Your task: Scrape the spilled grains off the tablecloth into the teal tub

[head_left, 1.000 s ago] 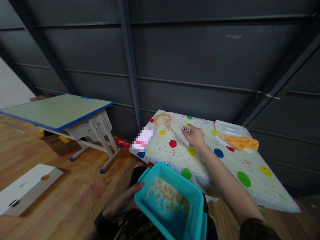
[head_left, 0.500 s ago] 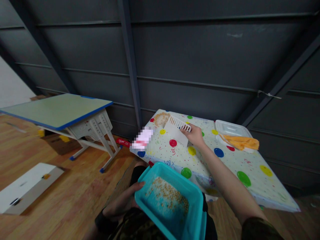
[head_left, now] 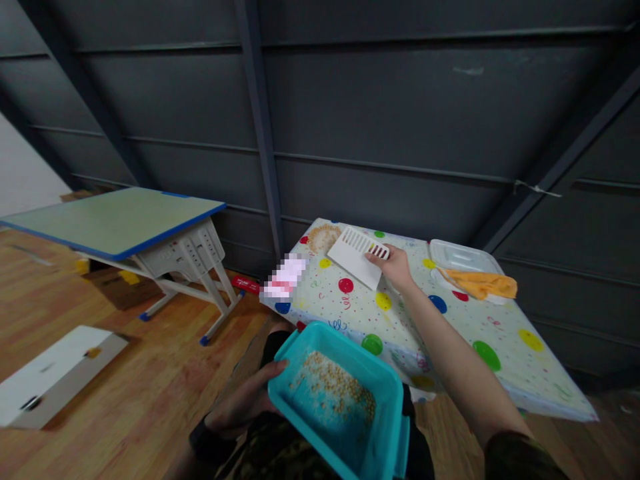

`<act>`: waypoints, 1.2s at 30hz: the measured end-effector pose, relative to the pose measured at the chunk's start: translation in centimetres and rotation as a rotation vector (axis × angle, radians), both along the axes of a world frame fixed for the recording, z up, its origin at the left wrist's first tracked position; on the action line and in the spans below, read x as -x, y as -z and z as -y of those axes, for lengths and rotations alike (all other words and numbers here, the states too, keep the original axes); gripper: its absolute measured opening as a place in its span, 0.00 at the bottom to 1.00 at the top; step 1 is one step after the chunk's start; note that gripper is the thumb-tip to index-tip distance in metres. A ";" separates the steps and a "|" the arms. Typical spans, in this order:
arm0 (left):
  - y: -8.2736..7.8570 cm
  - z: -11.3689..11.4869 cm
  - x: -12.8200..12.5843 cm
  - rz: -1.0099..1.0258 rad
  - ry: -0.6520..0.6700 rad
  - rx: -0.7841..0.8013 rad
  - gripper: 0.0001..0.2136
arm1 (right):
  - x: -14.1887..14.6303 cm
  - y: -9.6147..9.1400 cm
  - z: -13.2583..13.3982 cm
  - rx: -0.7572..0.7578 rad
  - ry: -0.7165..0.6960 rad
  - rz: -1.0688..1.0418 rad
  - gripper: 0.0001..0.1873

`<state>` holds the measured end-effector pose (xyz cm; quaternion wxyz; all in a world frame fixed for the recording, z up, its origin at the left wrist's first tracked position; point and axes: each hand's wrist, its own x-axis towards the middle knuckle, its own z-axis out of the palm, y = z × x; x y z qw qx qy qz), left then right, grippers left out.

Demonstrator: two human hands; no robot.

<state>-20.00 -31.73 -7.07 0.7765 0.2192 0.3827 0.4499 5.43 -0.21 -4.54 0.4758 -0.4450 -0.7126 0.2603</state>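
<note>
My left hand (head_left: 265,387) grips the left rim of a turquoise plastic bin (head_left: 345,460), which rests over my lap just below the table edge. Inside lie round yellowish beans mixed with white grains (head_left: 340,387). Over the table, my right hand (head_left: 393,263) is closed on the slotted edge of a flat white scraper (head_left: 355,260), its long plain edge turned toward me. Just left of the scraper sits a small heap of the same kind of beans and white grains (head_left: 324,239) on the patterned tablecloth (head_left: 320,317).
A white lidded container (head_left: 465,253) and an orange cloth (head_left: 480,285) are at the table's right. A blurred-out pink item (head_left: 285,279) lies near the left corner. Further left stand a desk with blue edging (head_left: 120,217) and a white box (head_left: 60,373) on the floor.
The scraper has tilted flatter, so more of its broad face shows, and my right hand has shifted slightly right. The bin has moved a little toward the table and left.
</note>
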 end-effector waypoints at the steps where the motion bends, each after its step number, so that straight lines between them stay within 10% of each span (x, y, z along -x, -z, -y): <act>1: 0.1 0.0 0.0 -0.004 0.000 0.001 0.34 | 0.2 0.0 0.1 0.001 -0.031 0.027 0.19; 26: 0.4 -0.3 0.2 -0.020 0.042 0.005 0.31 | -0.7 1.0 -1.6 0.195 0.071 -0.217 0.20; 36: 3.9 -0.6 0.8 0.005 0.085 -0.023 0.25 | -3.8 1.6 -4.6 0.172 0.282 -0.333 0.27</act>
